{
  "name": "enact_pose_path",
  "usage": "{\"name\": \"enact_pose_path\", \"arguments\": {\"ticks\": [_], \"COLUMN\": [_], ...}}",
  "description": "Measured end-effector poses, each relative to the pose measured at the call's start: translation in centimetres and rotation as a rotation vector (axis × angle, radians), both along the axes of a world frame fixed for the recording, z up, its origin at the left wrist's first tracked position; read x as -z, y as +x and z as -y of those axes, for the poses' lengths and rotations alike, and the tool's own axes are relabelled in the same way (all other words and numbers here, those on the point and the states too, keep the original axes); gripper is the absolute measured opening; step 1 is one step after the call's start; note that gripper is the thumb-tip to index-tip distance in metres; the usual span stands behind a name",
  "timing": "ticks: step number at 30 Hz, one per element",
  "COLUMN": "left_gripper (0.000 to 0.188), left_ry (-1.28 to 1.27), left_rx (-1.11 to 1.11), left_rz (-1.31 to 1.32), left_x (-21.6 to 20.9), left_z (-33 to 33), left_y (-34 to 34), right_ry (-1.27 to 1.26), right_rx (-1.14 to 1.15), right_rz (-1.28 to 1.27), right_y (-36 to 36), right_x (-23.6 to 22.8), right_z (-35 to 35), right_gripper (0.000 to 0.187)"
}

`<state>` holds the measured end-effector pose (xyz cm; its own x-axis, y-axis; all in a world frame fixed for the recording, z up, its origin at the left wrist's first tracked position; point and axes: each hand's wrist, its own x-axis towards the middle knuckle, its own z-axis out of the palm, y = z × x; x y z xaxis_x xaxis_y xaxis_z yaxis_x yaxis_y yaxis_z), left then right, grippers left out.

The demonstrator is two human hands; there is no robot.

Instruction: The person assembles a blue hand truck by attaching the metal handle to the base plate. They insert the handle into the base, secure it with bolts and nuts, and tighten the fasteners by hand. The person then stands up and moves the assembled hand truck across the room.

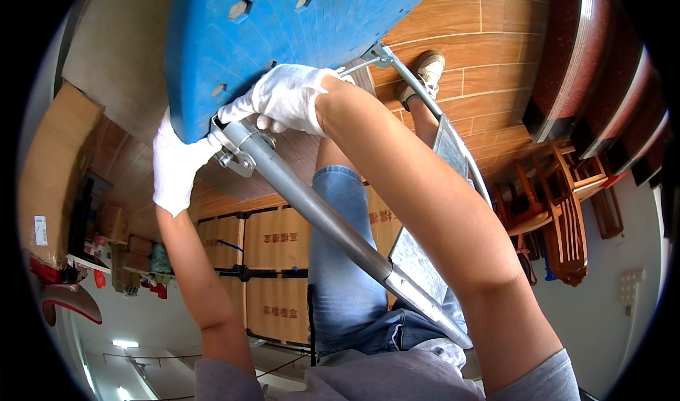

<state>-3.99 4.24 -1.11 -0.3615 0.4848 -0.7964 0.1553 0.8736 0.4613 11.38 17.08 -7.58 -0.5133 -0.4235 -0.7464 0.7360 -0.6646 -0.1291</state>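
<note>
A blue board (pixel 312 25) with hexagonal holes tilts up at the top of the view. A metal bracket (pixel 237 149) with a bolt joins its near left corner to a grey metal tube (pixel 319 210) that slopes down to my lap. My left hand (pixel 178 164), in a white glove, grips the board's left corner, its thumb side beside the bracket and its other fingers hidden behind the board. My right hand (pixel 287 98), also gloved, is curled over the board's lower edge and the top of the bracket. What its fingertips press on is partly hidden.
Another metal leg (pixel 411 78) of the frame stands to the right, beside a foot in a sneaker (pixel 429 68). Large cartons (pixel 276 238) lie beyond my knee. At right are dark red steps (pixel 559 54) and wooden chairs (pixel 552 202). A cardboard box (pixel 53 167) stands at left.
</note>
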Motion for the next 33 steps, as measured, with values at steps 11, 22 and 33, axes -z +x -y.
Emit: {"name": "enact_pose_path", "arguments": {"ticks": [11, 22, 33], "left_gripper": [0.047, 0.053, 0.055], "left_ry": [-0.035, -0.042, 0.125], "left_rx": [0.024, 0.091, -0.473], "left_rz": [-0.065, -0.084, 0.028], "left_x": [0.1, 0.7, 0.7], "left_z": [0.5, 0.7, 0.2], "left_y": [-0.1, -0.4, 0.4], "right_ry": [0.621, 0.248, 0.139], "right_rx": [0.388, 0.004, 0.293], "right_rz": [0.012, 0.118, 0.052], "right_y": [3.8, 9.3, 9.8], "right_x": [-5.4, -14.1, -12.9], "right_z": [3.0, 3.5, 5.3], "right_gripper": [0.023, 0.044, 0.048]}}
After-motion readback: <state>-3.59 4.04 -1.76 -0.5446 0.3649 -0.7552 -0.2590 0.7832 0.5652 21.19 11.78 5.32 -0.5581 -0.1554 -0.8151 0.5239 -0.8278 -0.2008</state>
